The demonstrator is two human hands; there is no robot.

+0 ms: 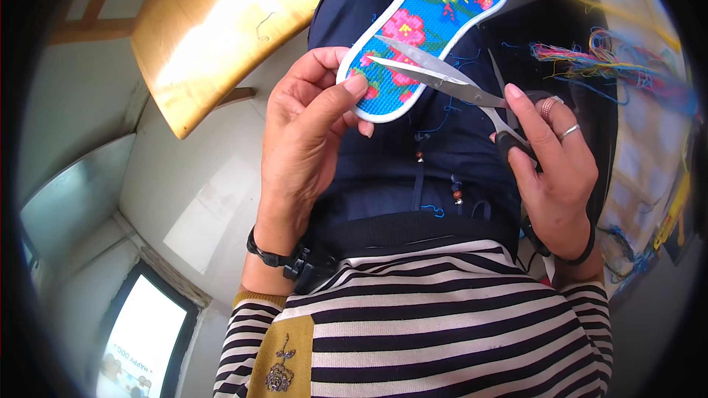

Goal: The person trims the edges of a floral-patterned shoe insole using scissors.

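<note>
Head view shows a shoe-insole-shaped piece of cross-stitch embroidery, turquoise with pink flowers and a white bound edge (435,22), held up in the upper middle of the frame above the person's lap. The left hand (310,125) pinches its rounded lower end, thumb on the stitched face and fingers behind, so its grip is closed on the insole; this keeps the piece tilted with the pattern facing the eyes and the edge steady for cutting. A pair of steel scissors with dark handles (450,81) lies across that lower end, blades parted and pointing left, their tips close to the left thumb, seemingly where a thread end sits, though no thread is clear there. The right hand (553,169), with rings on two fingers, is closed around the scissor handles at centre right. Loose blue thread clippings (435,210) lie on the dark navy trousers (398,169) below. A tangle of multicoloured embroidery threads (612,66) lies at upper right, and a yellow wooden stool (221,29) stands at upper left.
</note>
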